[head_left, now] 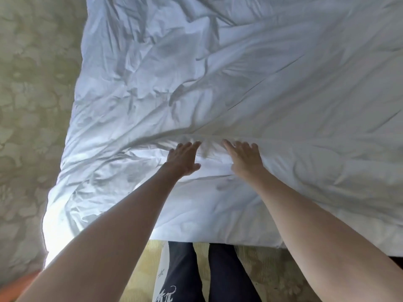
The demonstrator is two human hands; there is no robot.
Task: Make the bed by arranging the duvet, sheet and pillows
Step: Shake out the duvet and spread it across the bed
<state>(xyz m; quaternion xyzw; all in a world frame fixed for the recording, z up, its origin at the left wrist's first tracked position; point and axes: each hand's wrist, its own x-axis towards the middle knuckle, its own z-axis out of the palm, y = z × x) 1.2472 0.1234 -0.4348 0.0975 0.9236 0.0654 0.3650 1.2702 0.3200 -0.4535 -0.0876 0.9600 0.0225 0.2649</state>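
Fingers (194, 147) of the left hand (184, 159) lie straight and a little spread, flat on the white duvet (218, 83), with the thumb out to the inner side. Fingers of the right hand (244, 158) are also stretched out and slightly fanned, their tips pressed into a raised fold of the cloth; they pinch nothing. Both hands rest palm down, close beside each other but apart, with a small bunched ridge of fabric between and just ahead of them. Both bare forearms reach in from the lower corners of the view.

Around the hands the duvet covers the bed from edge to edge of the view, rumpled all over, with long creases running away from the hands toward the upper right and a deeper dark fold near the middle. Its near edge hangs over the side of the bed just in front of the person's legs (209, 271), which are in dark trousers with a pale printed mark on the left thigh. Its left edge drops toward a patterned greenish carpet (32, 94), and a blurred orange patch (19, 282) shows in the lower left corner
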